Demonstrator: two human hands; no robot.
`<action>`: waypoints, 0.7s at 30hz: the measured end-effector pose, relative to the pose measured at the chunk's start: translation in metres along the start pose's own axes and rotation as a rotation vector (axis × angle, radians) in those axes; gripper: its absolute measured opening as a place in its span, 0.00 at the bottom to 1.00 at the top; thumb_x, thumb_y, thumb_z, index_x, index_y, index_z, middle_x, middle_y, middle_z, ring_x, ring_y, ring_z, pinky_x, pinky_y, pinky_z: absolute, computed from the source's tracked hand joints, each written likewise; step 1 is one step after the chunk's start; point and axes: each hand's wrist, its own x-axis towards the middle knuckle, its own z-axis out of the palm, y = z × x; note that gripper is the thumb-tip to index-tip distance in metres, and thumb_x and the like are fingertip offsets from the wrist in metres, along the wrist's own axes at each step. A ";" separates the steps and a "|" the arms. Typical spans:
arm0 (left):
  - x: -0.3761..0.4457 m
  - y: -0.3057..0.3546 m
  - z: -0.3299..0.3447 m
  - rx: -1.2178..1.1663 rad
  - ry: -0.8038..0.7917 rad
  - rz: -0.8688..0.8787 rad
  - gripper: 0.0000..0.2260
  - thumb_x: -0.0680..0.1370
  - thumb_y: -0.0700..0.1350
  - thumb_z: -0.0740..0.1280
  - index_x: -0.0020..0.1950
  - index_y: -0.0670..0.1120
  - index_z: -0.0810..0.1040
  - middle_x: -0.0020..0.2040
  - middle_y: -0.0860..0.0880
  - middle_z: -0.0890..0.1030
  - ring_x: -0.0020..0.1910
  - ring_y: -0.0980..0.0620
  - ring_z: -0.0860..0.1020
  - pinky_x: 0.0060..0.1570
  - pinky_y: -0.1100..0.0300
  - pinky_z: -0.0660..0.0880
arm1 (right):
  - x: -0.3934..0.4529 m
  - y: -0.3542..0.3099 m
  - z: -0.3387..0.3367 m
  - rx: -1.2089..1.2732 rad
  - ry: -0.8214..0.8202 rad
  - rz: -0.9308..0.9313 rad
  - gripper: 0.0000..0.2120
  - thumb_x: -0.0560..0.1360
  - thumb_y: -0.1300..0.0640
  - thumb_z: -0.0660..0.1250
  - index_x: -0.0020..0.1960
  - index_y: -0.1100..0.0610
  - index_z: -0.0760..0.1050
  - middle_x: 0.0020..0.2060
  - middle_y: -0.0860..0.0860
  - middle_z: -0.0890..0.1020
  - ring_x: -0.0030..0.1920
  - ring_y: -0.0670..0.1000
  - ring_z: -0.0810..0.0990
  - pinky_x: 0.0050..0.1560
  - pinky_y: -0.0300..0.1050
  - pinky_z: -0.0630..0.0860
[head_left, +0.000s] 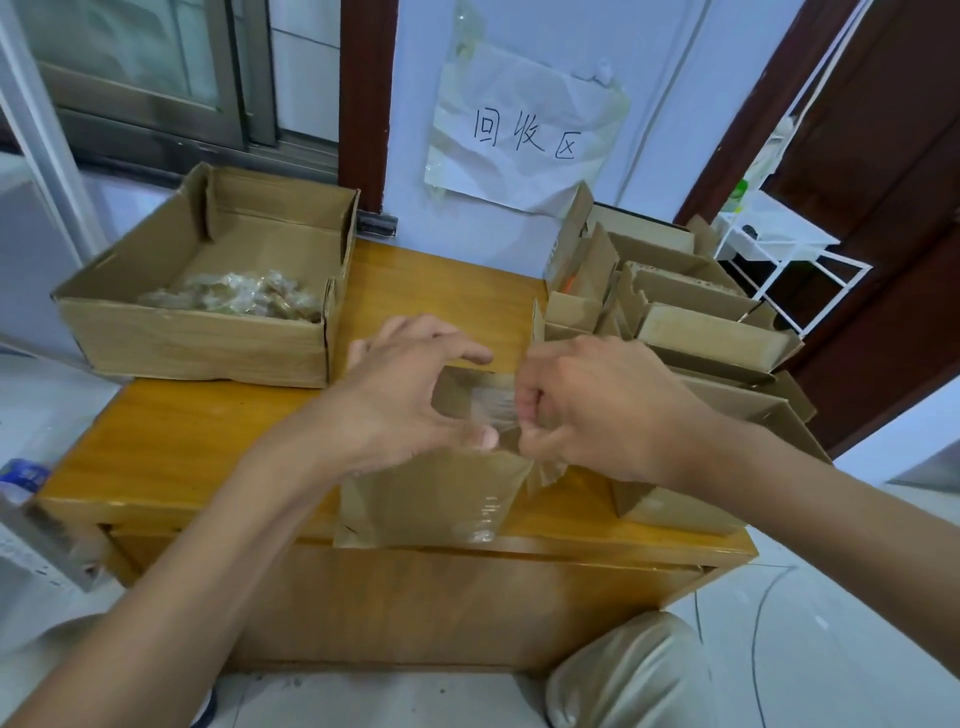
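Observation:
A small cardboard box (436, 499) stands at the front edge of the wooden table (208, 426). Clear packing tape (496, 405) runs across its top. My left hand (410, 389) holds the box's top, fingers over the far edge and thumb on the near edge. My right hand (592, 405) has its fingers curled and pinches the clear tape at the box's right top edge. The inside of the box is hidden.
An open cardboard tray (202, 343) with crumpled clear tape (234, 299) stands at the table's back left. Several flattened cardboard boxes (691, 332) are stacked on the right. A paper sign (524, 130) hangs on the wall; a white wire rack (779, 249) stands far right.

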 end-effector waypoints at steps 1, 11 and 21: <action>-0.002 0.001 0.001 -0.004 0.018 0.007 0.35 0.69 0.66 0.76 0.73 0.62 0.71 0.67 0.60 0.69 0.71 0.57 0.60 0.68 0.52 0.57 | -0.002 0.002 0.003 0.003 0.005 -0.002 0.05 0.76 0.45 0.65 0.46 0.45 0.75 0.46 0.40 0.76 0.44 0.50 0.79 0.41 0.49 0.77; -0.005 0.005 -0.002 -0.111 0.060 -0.003 0.36 0.64 0.64 0.81 0.68 0.59 0.75 0.63 0.61 0.77 0.63 0.59 0.74 0.70 0.47 0.69 | -0.002 0.003 0.013 -0.326 0.177 -0.275 0.09 0.74 0.57 0.74 0.41 0.53 0.74 0.37 0.47 0.70 0.29 0.51 0.69 0.22 0.43 0.66; -0.011 0.003 0.002 -0.122 0.110 -0.021 0.34 0.63 0.64 0.81 0.66 0.61 0.75 0.62 0.65 0.77 0.63 0.65 0.73 0.71 0.46 0.68 | -0.001 0.012 0.027 0.246 0.181 0.015 0.04 0.72 0.45 0.67 0.43 0.44 0.76 0.40 0.38 0.78 0.41 0.41 0.78 0.40 0.49 0.79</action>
